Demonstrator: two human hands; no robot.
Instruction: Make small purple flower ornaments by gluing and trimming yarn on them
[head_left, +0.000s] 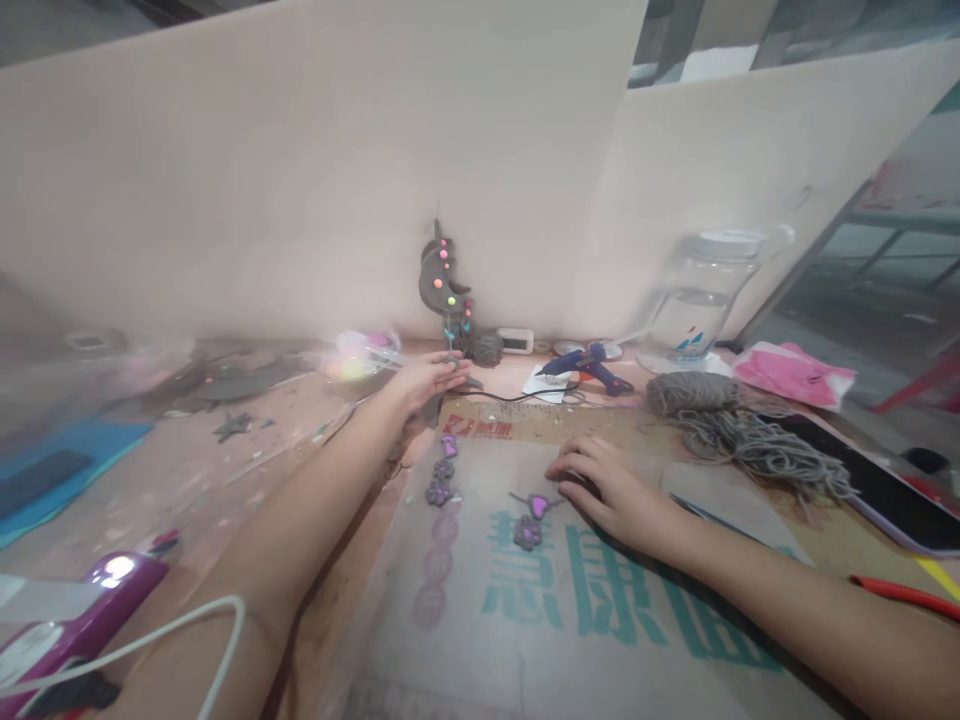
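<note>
My left hand [436, 382] reaches to the back of the table with its fingers stretched out, palm partly up. It is just under a grey crescent-moon ornament [433, 280] dotted with coloured beads, which hangs against the wall. Whether the fingers touch its dangling strands is too blurred to tell. My right hand [604, 490] rests on the cardboard [465, 670], fingers loosely bent and apart, with nothing visible in them. Close to its thumb lies a purple heart charm [538, 506] on a grey cord, above a grey-purple flower charm [527, 533]. A column of similar charms [440, 490] lies further left.
A blue glue gun [592, 368], a ball of grey yarn [488, 348] and a white device [516, 341] are at the back. To the right are a water jug [694, 305], grey yarn [757, 445], pink cloth [795, 374] and a phone [870, 490]. A purple tool [97, 620] sits front left.
</note>
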